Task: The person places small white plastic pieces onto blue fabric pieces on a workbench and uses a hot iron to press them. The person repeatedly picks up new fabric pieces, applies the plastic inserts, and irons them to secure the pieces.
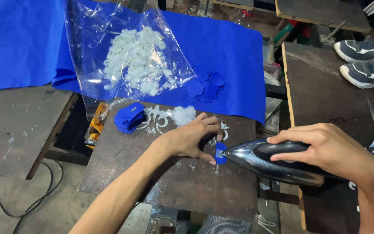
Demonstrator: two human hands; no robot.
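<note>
Nearest me, my right hand [325, 149] grips the iron [265, 160]; my left hand [193, 138] pinches the blue patch [220, 152] on the desk [187, 182] at the iron's tip. Fingertips that near risk a burn.

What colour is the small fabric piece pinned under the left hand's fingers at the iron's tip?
Blue, the small fabric piece shows best in the head view.

A bag of labels [130, 56] lies on cloth [230, 52] behind the table [174, 182]; 2 shoes [364, 60], perhaps, far right.
</note>
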